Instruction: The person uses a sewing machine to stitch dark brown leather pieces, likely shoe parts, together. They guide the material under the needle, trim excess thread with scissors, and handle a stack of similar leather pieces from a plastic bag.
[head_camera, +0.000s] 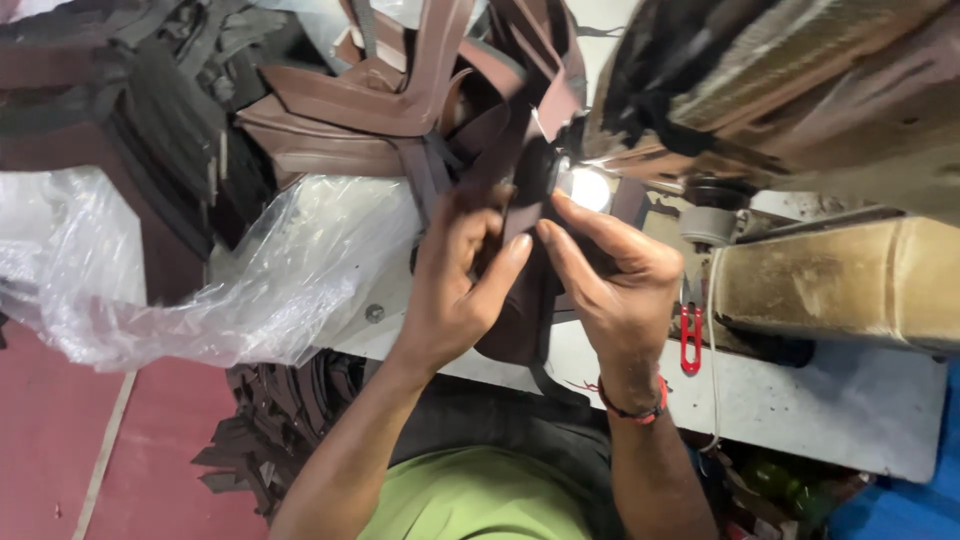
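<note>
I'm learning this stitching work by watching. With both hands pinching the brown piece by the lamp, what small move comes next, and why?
Probably ease the brown leather piece forward toward the lamp. The left hand and right hand already pinch its edge there, so it looks aligned.

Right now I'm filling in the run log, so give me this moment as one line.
left hand: pinching brown strap piece | right hand: fingertips on same piece | place: under sewing machine, by lit lamp
</note>
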